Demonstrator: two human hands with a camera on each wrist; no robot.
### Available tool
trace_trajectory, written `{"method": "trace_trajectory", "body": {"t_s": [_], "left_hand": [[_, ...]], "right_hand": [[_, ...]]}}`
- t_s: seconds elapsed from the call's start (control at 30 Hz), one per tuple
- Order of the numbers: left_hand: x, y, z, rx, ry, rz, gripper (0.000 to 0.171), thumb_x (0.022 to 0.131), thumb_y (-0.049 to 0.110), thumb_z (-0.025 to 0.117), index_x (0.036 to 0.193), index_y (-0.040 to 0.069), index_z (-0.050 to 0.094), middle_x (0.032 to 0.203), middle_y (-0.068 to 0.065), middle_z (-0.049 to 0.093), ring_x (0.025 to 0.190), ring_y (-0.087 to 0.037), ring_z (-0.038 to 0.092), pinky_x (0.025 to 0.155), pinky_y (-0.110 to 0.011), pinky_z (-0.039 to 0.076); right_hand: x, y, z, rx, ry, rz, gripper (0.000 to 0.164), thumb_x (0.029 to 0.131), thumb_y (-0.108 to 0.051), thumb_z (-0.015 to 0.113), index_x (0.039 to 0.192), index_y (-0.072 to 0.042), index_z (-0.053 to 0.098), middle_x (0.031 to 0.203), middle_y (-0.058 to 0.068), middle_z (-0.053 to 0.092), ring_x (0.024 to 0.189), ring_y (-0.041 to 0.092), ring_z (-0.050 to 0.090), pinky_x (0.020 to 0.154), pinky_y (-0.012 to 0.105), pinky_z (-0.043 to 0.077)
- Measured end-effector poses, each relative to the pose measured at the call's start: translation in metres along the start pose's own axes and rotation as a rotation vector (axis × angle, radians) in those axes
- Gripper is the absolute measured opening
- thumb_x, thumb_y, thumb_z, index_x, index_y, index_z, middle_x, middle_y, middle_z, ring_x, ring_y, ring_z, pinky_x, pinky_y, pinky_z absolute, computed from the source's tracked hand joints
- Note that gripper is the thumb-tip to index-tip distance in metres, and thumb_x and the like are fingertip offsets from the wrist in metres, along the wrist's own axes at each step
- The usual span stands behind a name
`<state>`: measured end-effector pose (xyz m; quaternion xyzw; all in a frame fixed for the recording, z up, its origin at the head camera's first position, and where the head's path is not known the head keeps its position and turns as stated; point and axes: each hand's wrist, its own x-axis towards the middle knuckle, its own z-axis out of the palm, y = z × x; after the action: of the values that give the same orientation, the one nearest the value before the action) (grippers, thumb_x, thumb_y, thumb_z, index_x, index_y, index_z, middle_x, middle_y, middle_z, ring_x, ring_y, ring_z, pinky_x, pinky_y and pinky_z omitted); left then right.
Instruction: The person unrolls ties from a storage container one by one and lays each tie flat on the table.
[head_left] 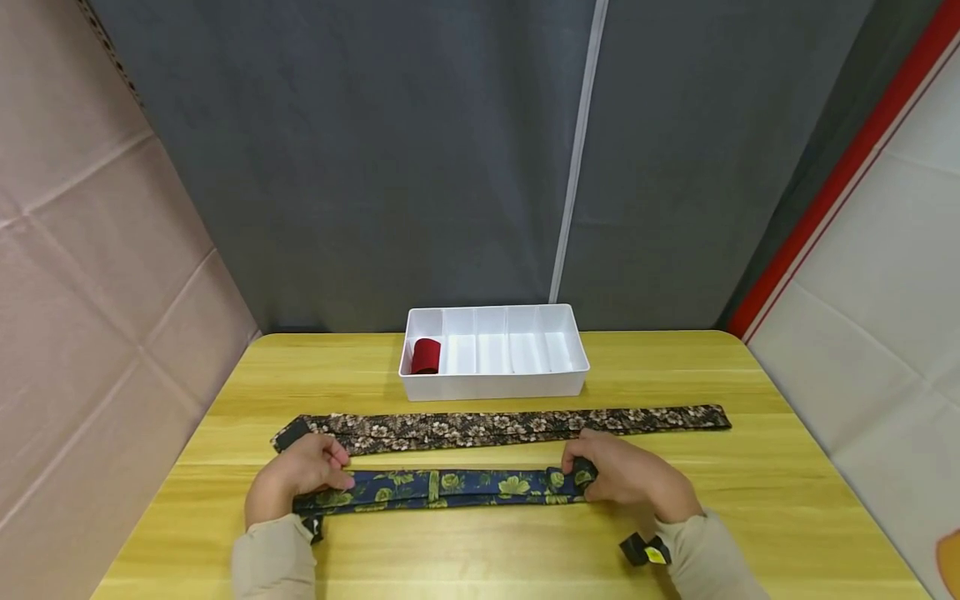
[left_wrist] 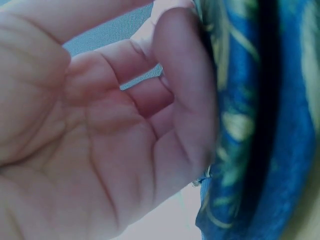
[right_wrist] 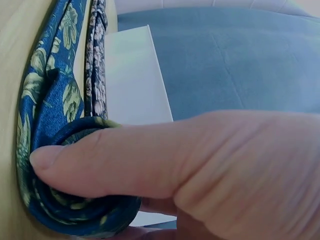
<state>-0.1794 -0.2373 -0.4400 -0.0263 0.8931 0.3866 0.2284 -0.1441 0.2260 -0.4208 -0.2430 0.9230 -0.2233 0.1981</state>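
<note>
A navy necktie with yellow-green flowers (head_left: 480, 485) lies lengthwise across the table, its right end wound into a roll (right_wrist: 75, 220). My right hand (head_left: 622, 477) grips this roll, with the thumb laid over the coil's side in the right wrist view. Over the left end rests my left hand (head_left: 300, 471); its fingers are loosely bent and touch the fabric (left_wrist: 235, 120), and the thumb and forefinger stand apart. Just beyond lies a dark brown necktie with pale flowers (head_left: 465, 429), stretched flat; its left end passes close to my left hand.
A white divided box (head_left: 495, 386) stands at the back of the table (head_left: 465, 558). Its leftmost compartment holds a rolled red necktie (head_left: 426, 356). A grey curtain (head_left: 375, 167) hangs behind, with pale panels on both sides.
</note>
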Motion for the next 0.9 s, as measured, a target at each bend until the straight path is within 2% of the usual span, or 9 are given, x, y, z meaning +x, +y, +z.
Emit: {"method": "trace_trajectory", "body": {"t_s": [0.27, 0.5, 0.73, 0.9], "left_hand": [[-0.0002, -0.0011, 0.0006, -0.013, -0.009, -0.006, 0.030, 0.080, 0.003, 0.084, 0.099, -0.001, 0.060, 0.086, -0.007, 0.054, 0.078, -0.021, 0.051, 0.071, -0.034, 0.046], [-0.0001, -0.0014, 0.0021, -0.024, -0.006, -0.006, 0.031, 0.080, 0.003, 0.084, 0.098, -0.001, 0.060, 0.085, -0.007, 0.053, 0.077, -0.021, 0.050, 0.071, -0.034, 0.046], [0.0002, -0.0042, -0.0002, -0.010, -0.005, -0.024, 0.031, 0.079, 0.004, 0.085, 0.098, 0.000, 0.061, 0.086, -0.007, 0.055, 0.077, -0.020, 0.052, 0.070, -0.033, 0.047], [0.0013, -0.0030, -0.0008, -0.004, -0.009, -0.013, 0.031, 0.080, 0.004, 0.085, 0.099, 0.000, 0.061, 0.085, -0.007, 0.054, 0.077, -0.021, 0.051, 0.071, -0.033, 0.046]], "right_hand": [[-0.0015, 0.0024, -0.0036, 0.034, -0.028, 0.082, 0.038, 0.077, 0.001, 0.083, 0.099, -0.023, 0.064, 0.101, -0.001, 0.053, 0.092, 0.016, 0.052, 0.077, 0.035, 0.047], [-0.0041, 0.0031, -0.0062, 0.085, -0.040, 0.159, 0.039, 0.076, 0.009, 0.080, 0.093, -0.017, 0.054, 0.103, 0.004, 0.051, 0.088, 0.022, 0.049, 0.072, 0.038, 0.039], [-0.0045, 0.0048, -0.0052, 0.090, -0.031, 0.138, 0.037, 0.077, 0.009, 0.078, 0.093, -0.018, 0.059, 0.102, 0.003, 0.052, 0.088, 0.022, 0.048, 0.072, 0.038, 0.040], [-0.0081, 0.0085, -0.0047, 0.058, -0.009, 0.121, 0.035, 0.077, 0.003, 0.082, 0.094, -0.021, 0.064, 0.107, 0.002, 0.056, 0.098, 0.023, 0.056, 0.079, 0.040, 0.049]]}}
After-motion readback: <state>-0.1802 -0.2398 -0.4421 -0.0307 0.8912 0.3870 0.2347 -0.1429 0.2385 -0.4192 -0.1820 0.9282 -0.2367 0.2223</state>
